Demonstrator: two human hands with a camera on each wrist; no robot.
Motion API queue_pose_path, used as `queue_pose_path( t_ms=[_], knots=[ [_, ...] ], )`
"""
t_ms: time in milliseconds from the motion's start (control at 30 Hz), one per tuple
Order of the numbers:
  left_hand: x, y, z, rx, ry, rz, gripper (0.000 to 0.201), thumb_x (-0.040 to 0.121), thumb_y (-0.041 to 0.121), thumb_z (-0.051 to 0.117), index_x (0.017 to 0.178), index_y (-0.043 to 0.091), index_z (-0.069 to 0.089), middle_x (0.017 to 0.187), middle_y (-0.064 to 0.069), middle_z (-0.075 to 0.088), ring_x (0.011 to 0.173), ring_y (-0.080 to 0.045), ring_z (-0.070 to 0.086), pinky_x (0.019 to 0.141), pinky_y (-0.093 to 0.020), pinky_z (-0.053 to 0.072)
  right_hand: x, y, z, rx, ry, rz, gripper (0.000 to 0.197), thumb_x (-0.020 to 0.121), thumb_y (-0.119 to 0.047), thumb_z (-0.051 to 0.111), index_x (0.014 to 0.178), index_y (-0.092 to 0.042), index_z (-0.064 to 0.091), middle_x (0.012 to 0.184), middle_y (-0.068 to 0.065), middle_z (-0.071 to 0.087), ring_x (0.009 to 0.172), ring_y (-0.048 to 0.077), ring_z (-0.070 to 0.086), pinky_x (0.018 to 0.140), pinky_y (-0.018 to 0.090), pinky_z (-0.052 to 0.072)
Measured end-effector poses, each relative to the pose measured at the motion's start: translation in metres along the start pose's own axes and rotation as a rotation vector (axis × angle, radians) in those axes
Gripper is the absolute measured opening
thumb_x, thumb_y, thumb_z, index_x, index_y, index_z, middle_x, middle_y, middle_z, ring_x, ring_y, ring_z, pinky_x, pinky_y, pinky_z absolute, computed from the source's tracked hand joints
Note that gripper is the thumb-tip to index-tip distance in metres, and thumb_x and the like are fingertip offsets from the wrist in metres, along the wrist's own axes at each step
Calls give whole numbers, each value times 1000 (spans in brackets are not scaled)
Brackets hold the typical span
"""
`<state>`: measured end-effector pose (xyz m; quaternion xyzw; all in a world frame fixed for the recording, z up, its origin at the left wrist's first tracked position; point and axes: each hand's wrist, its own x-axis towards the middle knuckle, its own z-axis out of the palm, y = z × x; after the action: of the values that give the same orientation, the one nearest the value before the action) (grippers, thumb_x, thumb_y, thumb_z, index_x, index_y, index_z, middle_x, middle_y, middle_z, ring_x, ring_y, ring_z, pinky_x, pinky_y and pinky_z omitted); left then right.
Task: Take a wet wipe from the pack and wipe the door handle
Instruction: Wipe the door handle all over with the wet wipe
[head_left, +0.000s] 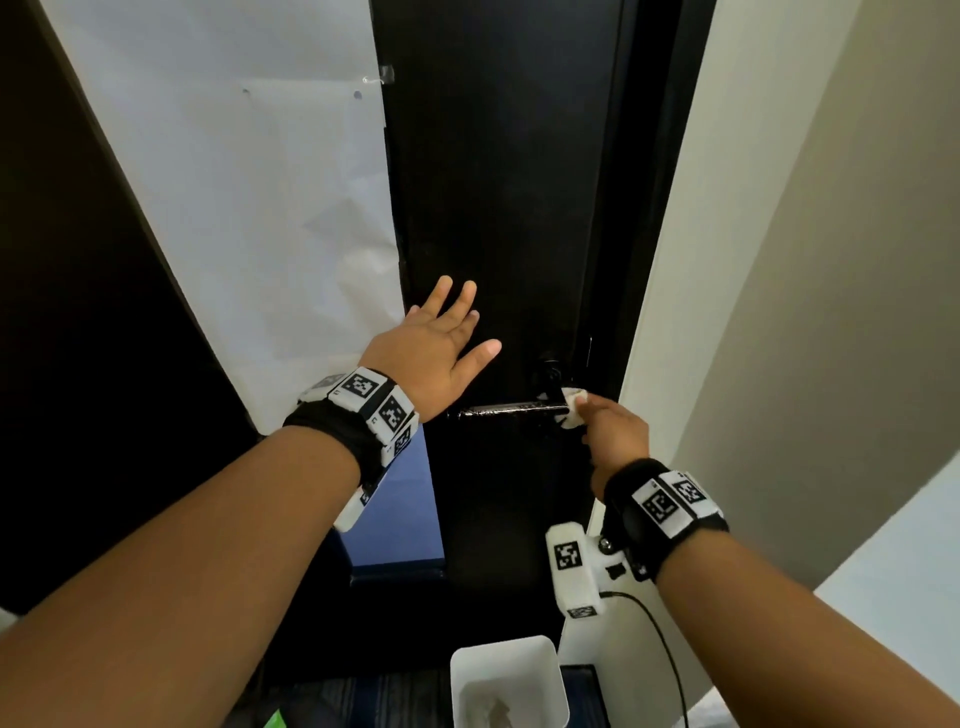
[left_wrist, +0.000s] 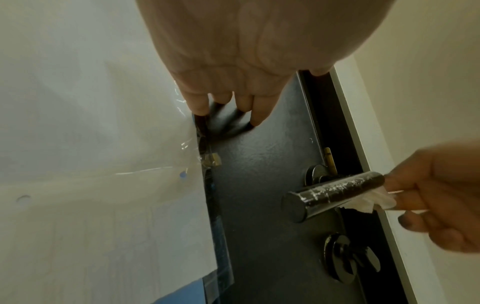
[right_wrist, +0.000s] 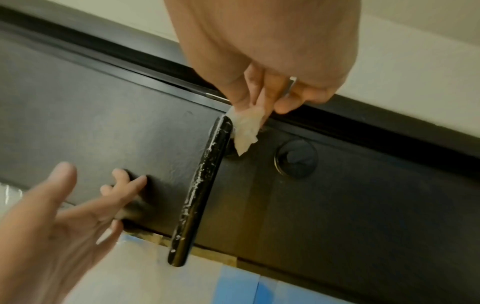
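A dark lever door handle (head_left: 511, 410) (left_wrist: 335, 194) (right_wrist: 200, 191), streaked with wet smears, sticks out from the black door (head_left: 498, 208). My right hand (head_left: 613, 436) (right_wrist: 262, 96) pinches a crumpled white wet wipe (head_left: 572, 408) (left_wrist: 374, 200) (right_wrist: 245, 128) against the handle's pivot end, near the door frame. My left hand (head_left: 441, 343) (left_wrist: 231, 98) (right_wrist: 78, 205) rests flat on the door with fingers spread, up and left of the handle. The wipe pack is out of sight.
A round lock fitting (left_wrist: 348, 259) (right_wrist: 296, 157) sits below the handle. White paper (head_left: 234, 208) is taped over the door's left part. A white bin (head_left: 509, 680) with crumpled wipes stands on the floor below. A pale wall (head_left: 805, 260) runs along the right.
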<state>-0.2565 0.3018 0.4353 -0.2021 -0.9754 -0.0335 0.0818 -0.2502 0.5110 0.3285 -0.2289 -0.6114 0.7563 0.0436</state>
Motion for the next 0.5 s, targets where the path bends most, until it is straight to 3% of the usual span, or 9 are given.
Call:
queue_pose_path(
  t_ms=[100, 200, 500],
  knots=[
    [0, 2, -1, -4, -11, -13, 75, 90, 62, 6, 148, 17, 21, 159, 9, -8, 144, -10, -17, 121, -38, 8, -6, 14, 6, 85, -142, 133, 24, 84, -22, 62, 105, -23, 73, 89, -4, 66, 76, 13, 51, 68, 29, 42],
    [-1, 5, -2, -3, -24, -33, 75, 90, 62, 7, 148, 17, 21, 159, 8, -8, 144, -11, -16, 121, -39, 7, -12, 29, 7, 223, -144, 168, 25, 88, -21, 57, 109, -20, 71, 85, -6, 64, 67, 9, 47, 65, 27, 38],
    [-7, 13, 2, 79, -61, -98, 80, 85, 66, -2, 149, 22, 17, 160, 8, -5, 146, -14, -10, 120, -49, 1, -35, 29, 14, 175, -226, 142, 23, 88, -25, 65, 108, -15, 72, 94, 2, 70, 73, 12, 53, 61, 24, 42]
  ],
)
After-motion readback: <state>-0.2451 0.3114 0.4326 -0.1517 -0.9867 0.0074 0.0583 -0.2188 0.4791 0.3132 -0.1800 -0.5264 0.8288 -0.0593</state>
